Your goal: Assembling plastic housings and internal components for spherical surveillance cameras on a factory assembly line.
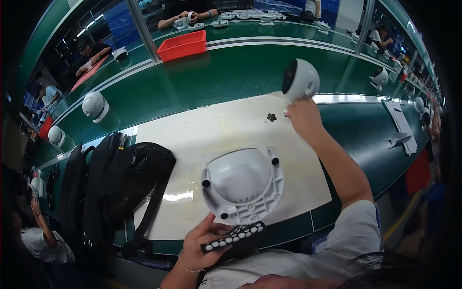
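On the white mat (166, 135) in front of me lies a white plastic dome-shaped housing (238, 176), its ribbed base rim toward me with three round black pads on it. Just below it, my left hand (204, 243) is closed on a black strip with rows of white round dots (233, 237). My right hand (304, 115) reaches to the mat's far right edge, fingers curled, a small dark piece at the fingertips. It overlaps the lower end of a white round unit with a dark front (302, 79); I cannot tell whether it touches that unit. A dark flower-shaped piece (272, 117) lies left of this hand.
A black mesh bag (137, 168) lies left of the mat. Beyond runs a green belt (231, 67) carrying white round units (95, 106). A red tray (183, 45) stands at its far edge. White papers (402, 125) lie at right. Other people sit across and beside me.
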The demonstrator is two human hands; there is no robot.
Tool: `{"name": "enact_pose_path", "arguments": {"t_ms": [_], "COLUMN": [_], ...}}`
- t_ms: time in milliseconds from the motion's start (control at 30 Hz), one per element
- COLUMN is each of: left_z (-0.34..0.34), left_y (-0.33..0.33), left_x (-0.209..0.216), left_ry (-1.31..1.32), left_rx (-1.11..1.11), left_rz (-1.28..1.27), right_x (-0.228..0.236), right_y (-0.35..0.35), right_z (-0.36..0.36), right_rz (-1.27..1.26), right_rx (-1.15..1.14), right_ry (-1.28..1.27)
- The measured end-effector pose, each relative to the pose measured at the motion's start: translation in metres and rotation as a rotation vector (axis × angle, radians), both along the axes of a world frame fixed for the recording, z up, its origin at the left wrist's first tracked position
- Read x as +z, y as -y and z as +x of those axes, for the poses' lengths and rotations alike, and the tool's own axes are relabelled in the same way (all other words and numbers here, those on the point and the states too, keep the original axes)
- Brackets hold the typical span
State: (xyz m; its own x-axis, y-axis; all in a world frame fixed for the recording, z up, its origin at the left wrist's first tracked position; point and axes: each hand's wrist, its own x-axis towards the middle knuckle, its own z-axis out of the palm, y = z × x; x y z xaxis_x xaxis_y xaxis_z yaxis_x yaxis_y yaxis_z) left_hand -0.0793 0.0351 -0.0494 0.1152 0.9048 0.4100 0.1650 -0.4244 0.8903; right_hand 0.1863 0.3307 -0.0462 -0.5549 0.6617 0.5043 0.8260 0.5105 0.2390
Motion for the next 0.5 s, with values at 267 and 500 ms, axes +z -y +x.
{"name": "enact_pose_path", "arguments": {"t_ms": [267, 500], "left_z": [0.008, 0.028], "left_y": [0.015, 0.024], "left_x": [0.003, 0.017], "left_ry": [0.055, 0.371], "left_rx": [0.168, 0.327], "left_rz": [-0.066, -0.089], "right_x": [0.019, 0.079], "right_y": [0.085, 0.186], "right_z": [0.011, -0.021], "right_rz": [-0.366, -0.486], "right_rx": [-0.11, 1.246], "right_ry": [-0.088, -0.807]}}
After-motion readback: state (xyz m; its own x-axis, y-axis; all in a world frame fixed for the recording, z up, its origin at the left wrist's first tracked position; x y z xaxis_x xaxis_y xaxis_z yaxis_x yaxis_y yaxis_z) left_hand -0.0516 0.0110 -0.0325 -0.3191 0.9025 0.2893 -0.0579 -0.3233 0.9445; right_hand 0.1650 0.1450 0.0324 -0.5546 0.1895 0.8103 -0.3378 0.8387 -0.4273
